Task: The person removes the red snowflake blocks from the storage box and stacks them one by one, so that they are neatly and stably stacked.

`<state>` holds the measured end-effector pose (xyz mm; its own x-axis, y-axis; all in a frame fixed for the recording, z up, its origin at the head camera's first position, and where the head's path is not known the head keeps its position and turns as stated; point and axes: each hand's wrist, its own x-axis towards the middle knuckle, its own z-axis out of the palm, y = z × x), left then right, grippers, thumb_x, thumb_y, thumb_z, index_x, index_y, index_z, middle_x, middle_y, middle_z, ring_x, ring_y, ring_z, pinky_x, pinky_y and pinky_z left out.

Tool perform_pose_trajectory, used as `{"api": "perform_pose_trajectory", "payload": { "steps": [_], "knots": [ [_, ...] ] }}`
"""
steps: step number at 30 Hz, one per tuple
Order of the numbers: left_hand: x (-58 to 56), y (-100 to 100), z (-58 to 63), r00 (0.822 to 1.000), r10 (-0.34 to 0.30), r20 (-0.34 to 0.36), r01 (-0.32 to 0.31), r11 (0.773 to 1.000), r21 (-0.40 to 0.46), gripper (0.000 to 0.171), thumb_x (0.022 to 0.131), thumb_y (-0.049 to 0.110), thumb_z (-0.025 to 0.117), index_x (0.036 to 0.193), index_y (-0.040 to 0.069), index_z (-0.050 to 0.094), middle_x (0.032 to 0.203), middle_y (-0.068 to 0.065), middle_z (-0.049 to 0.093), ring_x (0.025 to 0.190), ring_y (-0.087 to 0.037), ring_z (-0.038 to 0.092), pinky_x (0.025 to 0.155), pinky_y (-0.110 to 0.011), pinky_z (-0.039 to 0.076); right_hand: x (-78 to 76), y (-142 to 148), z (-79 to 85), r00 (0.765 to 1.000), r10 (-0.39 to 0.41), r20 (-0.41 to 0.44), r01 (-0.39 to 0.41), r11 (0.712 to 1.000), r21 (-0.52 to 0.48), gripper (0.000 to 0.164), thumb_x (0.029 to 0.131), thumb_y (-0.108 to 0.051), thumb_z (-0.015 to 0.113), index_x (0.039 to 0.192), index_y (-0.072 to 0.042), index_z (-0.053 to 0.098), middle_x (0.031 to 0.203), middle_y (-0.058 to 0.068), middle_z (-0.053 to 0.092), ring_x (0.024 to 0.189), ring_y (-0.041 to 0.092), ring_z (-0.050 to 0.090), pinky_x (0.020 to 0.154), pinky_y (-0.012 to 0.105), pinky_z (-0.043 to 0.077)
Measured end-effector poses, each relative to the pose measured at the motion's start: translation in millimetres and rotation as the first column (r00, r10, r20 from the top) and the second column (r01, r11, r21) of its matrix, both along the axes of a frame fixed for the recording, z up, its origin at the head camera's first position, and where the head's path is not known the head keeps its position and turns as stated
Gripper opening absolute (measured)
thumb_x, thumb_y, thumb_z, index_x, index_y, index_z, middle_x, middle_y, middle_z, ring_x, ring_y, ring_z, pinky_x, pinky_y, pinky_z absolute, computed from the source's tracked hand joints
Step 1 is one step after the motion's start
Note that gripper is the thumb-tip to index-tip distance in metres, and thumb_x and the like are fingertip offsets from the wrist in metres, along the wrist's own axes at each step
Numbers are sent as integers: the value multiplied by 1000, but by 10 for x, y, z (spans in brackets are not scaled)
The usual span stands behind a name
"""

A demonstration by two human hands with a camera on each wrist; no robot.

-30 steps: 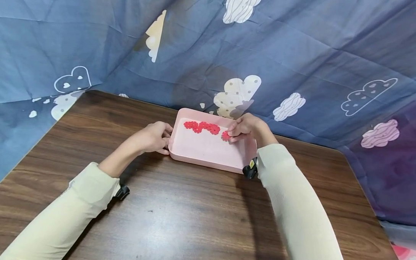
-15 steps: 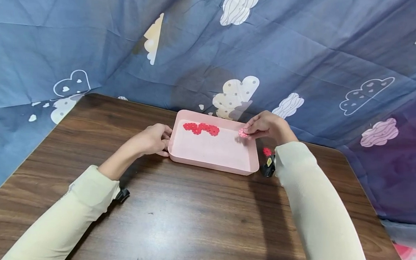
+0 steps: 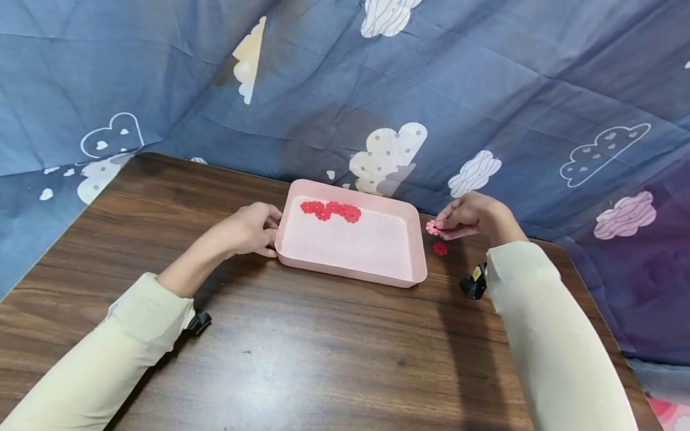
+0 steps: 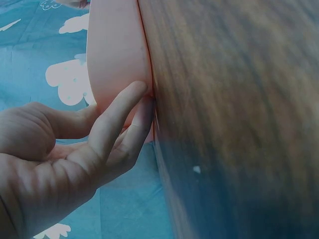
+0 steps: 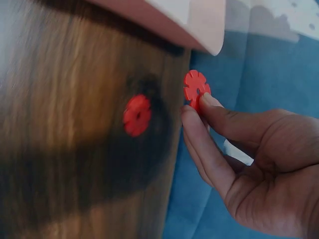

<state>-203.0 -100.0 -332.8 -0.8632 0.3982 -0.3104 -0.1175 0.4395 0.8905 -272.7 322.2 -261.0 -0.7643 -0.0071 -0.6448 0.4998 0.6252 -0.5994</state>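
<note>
My right hand (image 3: 476,217) pinches a red notched plastic disc (image 5: 194,87) between thumb and fingers. It is above the table, just off the right end of the pink tray (image 3: 354,274). A second red notched disc (image 3: 439,248) lies on the table below that hand, apart from the tray. Inside the tray, along its back left part, several more red discs (image 3: 351,214) lie in a close, uneven row. The fingers of my left hand (image 3: 250,230) touch the outside of the tray's left end; in the left wrist view they lie extended against the pink wall.
The dark wooden table (image 3: 317,354) extends around the tray and toward the front. Behind it hangs a blue cloth (image 3: 303,100) with cloud prints, close to the table's back edge. Black wrist cameras (image 3: 474,283) sit under both sleeves.
My right hand has lifted a red disc out of the tray and carried it rightward past the tray's right wall. The disc on the table has come into view. My left hand stays put.
</note>
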Motion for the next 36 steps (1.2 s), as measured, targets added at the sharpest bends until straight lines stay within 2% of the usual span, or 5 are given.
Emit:
{"api": "perform_pose_trajectory", "payload": {
  "steps": [6, 14, 19, 26, 36],
  "knots": [
    [3, -5, 4, 1000, -1, 4, 1, 1000, 4, 47, 107, -11, 44, 153, -16, 39, 139, -35, 51, 100, -27, 68, 92, -38, 70, 63, 226, -134, 998, -48, 32, 48, 999, 2, 17, 101, 16, 55, 111, 8, 66, 80, 2, 71, 75, 12, 73, 81, 28, 71],
    [5, -9, 10, 1000, -9, -4, 9, 1000, -13, 47, 107, -10, 44, 154, -16, 38, 140, -36, 52, 102, -28, 68, 92, -38, 70, 108, 391, -294, 995, -32, 94, 34, 999, -22, 19, 103, 16, 52, 110, 5, 66, 83, 2, 71, 76, 11, 75, 83, 27, 70],
    [2, -8, 11, 1000, -17, -9, 16, 1000, -22, 46, 107, -10, 42, 153, -16, 39, 136, -35, 53, 102, -28, 68, 94, -40, 70, 104, 368, -344, 997, -29, 77, 31, 999, -21, 19, 103, 15, 52, 119, 9, 60, 85, 3, 71, 76, 11, 75, 81, 25, 70],
    [18, -8, 20, 1000, -16, -7, 16, 1000, -18, 47, 106, -11, 40, 153, -16, 39, 136, -34, 53, 102, -28, 67, 94, -40, 69, 121, 280, -364, 998, -35, 49, 31, 997, 74, 21, 99, 13, 60, 120, 13, 63, 84, 3, 70, 72, 10, 73, 77, 24, 70],
    [10, -8, 18, 1000, -16, -7, 16, 1000, -21, 46, 107, -10, 40, 153, -15, 39, 135, -33, 53, 102, -28, 68, 95, -40, 69, 150, 233, -382, 999, -38, 8, 37, 994, 100, 23, 101, 4, 66, 122, 13, 60, 80, 2, 70, 71, 9, 72, 77, 27, 71]
  ]
}}
